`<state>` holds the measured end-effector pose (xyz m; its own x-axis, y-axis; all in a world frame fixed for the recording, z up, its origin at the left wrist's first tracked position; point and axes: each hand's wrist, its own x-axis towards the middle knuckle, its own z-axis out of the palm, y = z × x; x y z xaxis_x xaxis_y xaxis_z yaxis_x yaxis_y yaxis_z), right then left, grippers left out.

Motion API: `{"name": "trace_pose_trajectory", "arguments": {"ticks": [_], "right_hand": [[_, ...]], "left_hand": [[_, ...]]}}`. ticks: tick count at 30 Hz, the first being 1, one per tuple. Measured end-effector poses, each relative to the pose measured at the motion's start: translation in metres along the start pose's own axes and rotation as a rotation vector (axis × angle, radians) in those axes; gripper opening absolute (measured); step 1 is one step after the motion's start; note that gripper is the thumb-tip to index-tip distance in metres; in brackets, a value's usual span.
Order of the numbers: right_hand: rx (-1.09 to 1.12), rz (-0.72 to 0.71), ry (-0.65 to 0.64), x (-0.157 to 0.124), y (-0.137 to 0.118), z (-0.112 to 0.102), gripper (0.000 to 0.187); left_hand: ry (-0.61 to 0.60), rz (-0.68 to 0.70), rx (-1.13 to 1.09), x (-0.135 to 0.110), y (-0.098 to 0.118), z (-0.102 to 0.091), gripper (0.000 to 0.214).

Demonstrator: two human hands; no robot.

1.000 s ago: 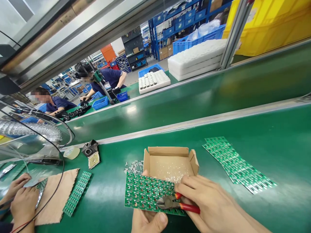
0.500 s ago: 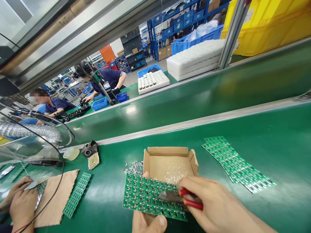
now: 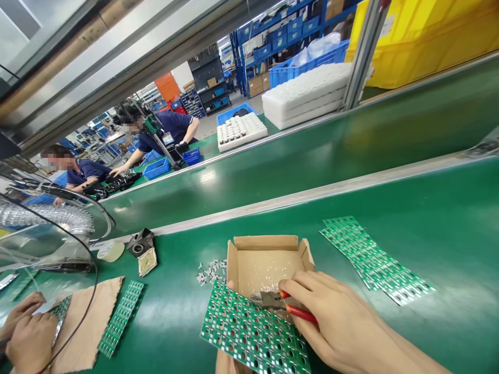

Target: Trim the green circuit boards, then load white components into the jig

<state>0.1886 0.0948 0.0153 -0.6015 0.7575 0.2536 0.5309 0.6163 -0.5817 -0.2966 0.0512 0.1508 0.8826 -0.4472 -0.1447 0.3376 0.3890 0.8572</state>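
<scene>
Left hand holds the circuit board from beneath, a fingertip showing at its far edge. Right hand, fingers wrapped around red-handled cutters, has their tips at that edge.

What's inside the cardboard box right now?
Small pale bits lie scattered on the floor of the cardboard box. Its near part is covered by the right hand, the red-handled cutters and the circuit board panel, so anything there can't be seen.
</scene>
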Motion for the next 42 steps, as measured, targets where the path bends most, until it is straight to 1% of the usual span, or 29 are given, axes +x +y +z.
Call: {"name": "trace_pose_trajectory", "arguments": {"ticks": [1, 2, 4, 6, 7, 8, 10, 11, 12, 14, 16, 17, 20, 21, 23, 26, 28, 29, 31, 33, 34, 35, 36, 37, 39, 40, 42], "right_hand": [[0.008, -0.002, -0.002, 0.0, 0.0, 0.0, 0.016], [0.013, -0.001, -0.008, 0.0, 0.001, 0.001, 0.016], [0.018, 0.009, -0.018, 0.0, 0.001, 0.002, 0.017], [0.027, 0.015, -0.033, -0.001, 0.002, 0.003, 0.016], [0.031, 0.016, -0.038, -0.002, 0.002, 0.004, 0.015], [0.031, 0.016, -0.034, -0.003, 0.002, 0.005, 0.015], [0.022, 0.013, -0.018, -0.003, 0.002, 0.006, 0.014], [0.014, 0.011, -0.01, -0.004, 0.002, 0.006, 0.014], [0.005, 0.01, -0.006, -0.004, 0.002, 0.006, 0.014], [-0.017, 0.009, -0.017, -0.003, 0.002, 0.006, 0.014], [-0.036, 0.023, -0.044, -0.003, 0.002, 0.006, 0.015], [-0.041, 0.035, -0.062, -0.003, 0.002, 0.005, 0.015], [-0.043, 0.07, -0.109, -0.002, 0.003, 0.003, 0.015], [-0.043, 0.074, -0.113, -0.002, 0.003, 0.003, 0.015], [-0.049, 0.07, -0.091, -0.002, 0.004, 0.002, 0.013], [-0.042, 0.051, -0.005, -0.001, 0.005, 0.004, 0.012], [-0.02, 0.039, 0.039, 0.0, 0.004, 0.005, 0.014], [-0.004, 0.032, 0.047, 0.001, 0.004, 0.006, 0.015], [0.02, 0.018, 0.045, 0.002, 0.003, 0.007, 0.015], [0.031, 0.011, 0.047, 0.002, 0.002, 0.008, 0.015], [0.029, 0.007, 0.048, 0.002, 0.002, 0.008, 0.015], [0.023, 0.003, 0.051, 0.002, 0.002, 0.009, 0.016], [0.012, 0.001, 0.052, 0.002, 0.001, 0.009, 0.016], [-0.002, -0.001, 0.052, 0.001, 0.001, 0.009, 0.017], [-0.03, 0.001, 0.043, 0.001, 0.002, 0.011, 0.018], [-0.039, 0.007, 0.031, 0.0, 0.002, 0.011, 0.019], [-0.043, 0.024, 0.001, -0.001, 0.002, 0.011, 0.019]], "left_hand": [[0.087, 0.007, -0.005, -0.005, -0.003, 0.004, 0.057], [0.207, 0.016, -0.004, -0.011, -0.006, 0.008, 0.06], [0.457, 0.037, -0.004, -0.025, -0.014, 0.015, 0.061], [0.659, 0.041, -0.014, -0.041, -0.023, 0.022, 0.058], [0.726, 0.026, -0.026, -0.049, -0.027, 0.024, 0.059], [0.763, -0.003, -0.044, -0.056, -0.032, 0.027, 0.061], [0.786, -0.073, -0.088, -0.07, -0.04, 0.034, 0.065], [0.806, -0.093, -0.103, -0.075, -0.043, 0.037, 0.064], [0.85, -0.092, -0.111, -0.079, -0.047, 0.041, 0.06], [1.007, -0.038, -0.109, -0.083, -0.054, 0.049, 0.059], [1.226, 0.054, -0.094, -0.085, -0.062, 0.056, 0.062], [1.344, 0.104, -0.082, -0.086, -0.067, 0.059, 0.054], [1.706, 0.24, -0.02, -0.092, -0.083, 0.067, 0.015], [1.83, 0.274, 0.006, -0.095, -0.089, 0.071, 0.012], [2.084, 0.318, 0.052, -0.102, -0.103, 0.077, 0.015], [2.48, 0.327, 0.079, -0.109, -0.123, 0.087, 0.016], [2.687, 0.298, 0.084, -0.114, -0.132, 0.092, 0.023], [2.754, 0.275, 0.092, -0.116, -0.135, 0.094, 0.027], [2.818, 0.226, 0.122, -0.123, -0.139, 0.098, 0.034], [2.82, 0.196, 0.165, -0.132, -0.138, 0.102, 0.053], [2.799, 0.193, 0.189, -0.136, -0.137, 0.104, 0.06], [2.763, 0.195, 0.216, -0.14, -0.136, 0.105, 0.064], [2.709, 0.2, 0.242, -0.143, -0.134, 0.106, 0.062], [2.643, 0.211, 0.269, -0.145, -0.133, 0.107, 0.054], [2.496, 0.253, 0.32, -0.146, -0.129, 0.104, 0.031], [2.424, 0.279, 0.339, -0.145, -0.127, 0.102, 0.033], [2.301, 0.33, 0.363, -0.136, -0.125, 0.096, 0.046]]}}
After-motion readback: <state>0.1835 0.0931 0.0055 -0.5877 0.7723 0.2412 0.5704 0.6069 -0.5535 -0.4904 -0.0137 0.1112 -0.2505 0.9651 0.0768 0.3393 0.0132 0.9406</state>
